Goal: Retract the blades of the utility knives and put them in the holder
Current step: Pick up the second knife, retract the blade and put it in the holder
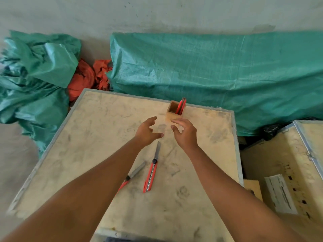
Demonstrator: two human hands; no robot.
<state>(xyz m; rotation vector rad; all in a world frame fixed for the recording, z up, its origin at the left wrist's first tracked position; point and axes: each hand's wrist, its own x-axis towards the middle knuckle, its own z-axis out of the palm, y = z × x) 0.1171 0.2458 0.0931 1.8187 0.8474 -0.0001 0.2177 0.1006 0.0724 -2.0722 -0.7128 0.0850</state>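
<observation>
Knives were the concern: two red utility knives lay mid-tabletop with blades out, light, stiff and sharp, best gripped by the plastic handles, while both hands, left hand and right hand, hovered open and empty before the wooden holder near the far edge.

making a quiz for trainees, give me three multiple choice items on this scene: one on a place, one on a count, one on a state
1. Where does the wooden holder stand?
A. far side of the table, beyond the hands
B. on the floor
C. at the near edge

2. How many utility knives lie flat on the table?
A. none
B. two
C. five

3. The blade of the knife on the right is:
A. retracted
B. snapped off
C. extended

Answers: 1 A, it sits past the left hand and right hand. 2 B, that knife plus the left knife. 3 C, grey blade sticks out.
</observation>
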